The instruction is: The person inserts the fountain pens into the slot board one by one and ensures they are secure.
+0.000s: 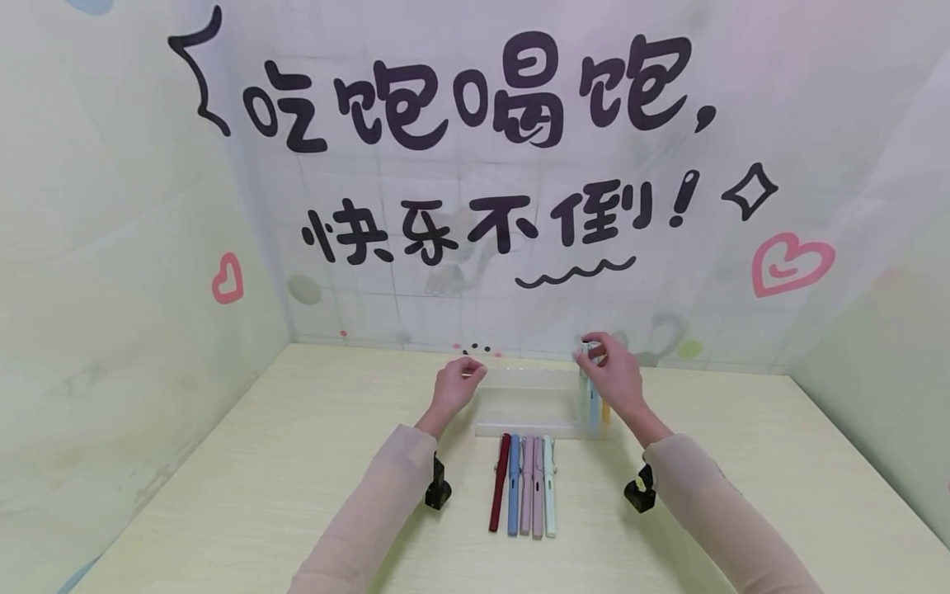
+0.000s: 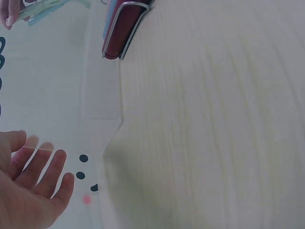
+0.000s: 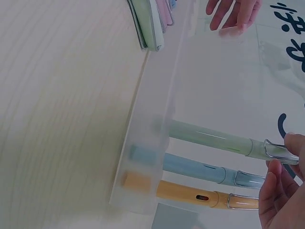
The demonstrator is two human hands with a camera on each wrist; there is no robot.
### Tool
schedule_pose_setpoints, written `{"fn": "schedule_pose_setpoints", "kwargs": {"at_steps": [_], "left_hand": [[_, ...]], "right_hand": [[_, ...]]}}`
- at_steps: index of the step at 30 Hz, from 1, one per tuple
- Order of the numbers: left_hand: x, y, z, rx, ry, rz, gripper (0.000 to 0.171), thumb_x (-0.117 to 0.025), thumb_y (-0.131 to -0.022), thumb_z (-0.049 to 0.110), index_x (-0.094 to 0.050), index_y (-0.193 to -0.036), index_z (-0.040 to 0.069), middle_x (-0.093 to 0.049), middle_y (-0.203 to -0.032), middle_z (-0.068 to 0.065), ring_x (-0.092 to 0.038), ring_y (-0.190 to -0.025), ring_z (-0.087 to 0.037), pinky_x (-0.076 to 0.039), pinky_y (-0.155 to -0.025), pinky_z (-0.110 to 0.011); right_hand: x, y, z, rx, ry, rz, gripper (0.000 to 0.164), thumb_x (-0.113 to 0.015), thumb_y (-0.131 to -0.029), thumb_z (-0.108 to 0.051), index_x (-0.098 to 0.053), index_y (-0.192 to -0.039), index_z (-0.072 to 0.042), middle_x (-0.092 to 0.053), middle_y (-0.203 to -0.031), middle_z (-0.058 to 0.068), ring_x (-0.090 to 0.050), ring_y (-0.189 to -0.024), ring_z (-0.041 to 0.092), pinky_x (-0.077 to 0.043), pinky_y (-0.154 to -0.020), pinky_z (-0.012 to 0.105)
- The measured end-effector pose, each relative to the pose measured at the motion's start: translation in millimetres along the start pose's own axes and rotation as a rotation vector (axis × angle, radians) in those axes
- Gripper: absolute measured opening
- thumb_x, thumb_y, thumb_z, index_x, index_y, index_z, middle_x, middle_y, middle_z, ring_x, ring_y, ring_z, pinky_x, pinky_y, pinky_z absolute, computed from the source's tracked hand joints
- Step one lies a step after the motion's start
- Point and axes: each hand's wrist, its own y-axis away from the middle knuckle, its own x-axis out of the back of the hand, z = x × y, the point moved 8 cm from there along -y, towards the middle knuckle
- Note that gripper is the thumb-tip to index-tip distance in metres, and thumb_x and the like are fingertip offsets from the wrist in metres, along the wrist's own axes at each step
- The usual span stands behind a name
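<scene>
A clear plastic pen stand with a frosted front ledge stands near the back wall. At its upper left corner my left hand pinches the transparent panel's edge, some fingertips showing through the plastic in the left wrist view. My right hand pinches the capped end of a light green pen at the stand's right side. That pen's lower end reaches the frosted ledge. Beside it, a blue pen and an orange pen stand in the stand, their lower ends showing blurred through the ledge.
In front of the stand several pens lie side by side: a dark red pen, a blue pen, two pinkish-purple ones and a pale mint pen. A printed backdrop rises behind the wooden table.
</scene>
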Motion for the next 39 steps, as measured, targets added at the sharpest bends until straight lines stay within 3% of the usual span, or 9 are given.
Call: {"fn": "schedule_pose_setpoints", "kwargs": {"at_steps": [16,20,28,39], "left_hand": [[-0.2,0.7,2.3,-0.003,0.000,-0.004,0.021,-0.055,-0.088,0.018,-0.061,-0.097,0.001,-0.062,-0.094,-0.010,-0.057,-0.090,-0.024,-0.047,-0.078,-0.034],[0.0,1.1,2.4,-0.005,-0.006,-0.001,0.021,-0.055,-0.088,0.018,-0.062,-0.097,0.001,-0.062,-0.094,-0.011,-0.057,-0.090,-0.024,-0.047,-0.078,-0.034],[0.1,1.3,1.6,0.000,-0.001,0.002,0.020,-0.054,-0.088,0.018,-0.061,-0.097,0.001,-0.062,-0.094,-0.011,-0.057,-0.091,-0.024,-0.047,-0.078,-0.034],[-2.1,1.0,-1.2,0.006,-0.007,0.000,0.021,-0.054,-0.088,0.019,-0.061,-0.098,0.001,-0.062,-0.095,-0.011,-0.057,-0.091,-0.024,-0.047,-0.079,-0.034]], "right_hand": [[-2,5,0,0.059,0.043,-0.012,0.027,-0.059,-0.085,-0.024,-0.055,-0.107,-0.009,-0.060,-0.081,0.006,-0.054,-0.061,0.017,-0.041,-0.046,0.028],[1,4,-1,0.084,0.063,-0.012,0.025,-0.057,-0.085,-0.019,-0.058,-0.108,-0.009,-0.055,-0.072,0.003,-0.048,-0.057,0.017,-0.037,-0.043,0.028],[-1,1,9,0.082,0.014,-0.097,0.029,-0.054,-0.087,-0.013,-0.055,-0.116,-0.006,-0.042,-0.053,0.001,-0.038,-0.043,0.017,-0.031,-0.037,0.027],[-4,-3,14,0.070,0.034,-0.094,0.031,-0.055,-0.086,-0.012,-0.056,-0.116,-0.006,-0.038,-0.049,-0.001,-0.032,-0.039,0.010,-0.026,-0.036,0.025]]}}
